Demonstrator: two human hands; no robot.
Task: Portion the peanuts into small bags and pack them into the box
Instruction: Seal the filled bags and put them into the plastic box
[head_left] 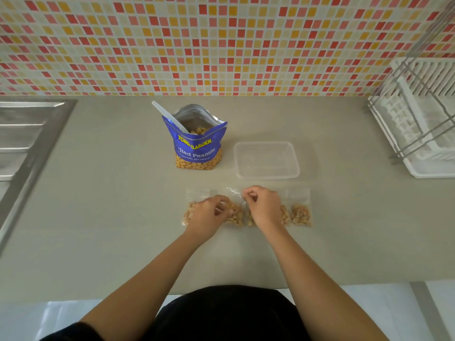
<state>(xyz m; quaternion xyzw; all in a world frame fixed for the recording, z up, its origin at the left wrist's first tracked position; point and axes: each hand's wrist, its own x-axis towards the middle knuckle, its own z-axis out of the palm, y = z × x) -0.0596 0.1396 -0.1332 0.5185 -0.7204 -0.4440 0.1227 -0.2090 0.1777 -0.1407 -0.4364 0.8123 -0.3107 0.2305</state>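
A blue bag of salted peanuts [197, 146] stands open on the counter with a white spoon [167, 116] sticking out of it. To its right lies a clear plastic box [266, 159], with nothing inside. In front of them, several small clear bags of peanuts lie in a row. My left hand [209, 215] and my right hand [262, 207] pinch the middle small bag [235, 210], the right hand at its top edge. The far-right small bag [300, 212] lies untouched, and the far-left small bag [189, 214] is partly hidden under my left hand.
A steel sink drainboard [27, 134] takes the left end of the counter. A white dish rack [423, 124] stands at the right end. A tiled wall closes the back. The counter's front edge runs just before my body.
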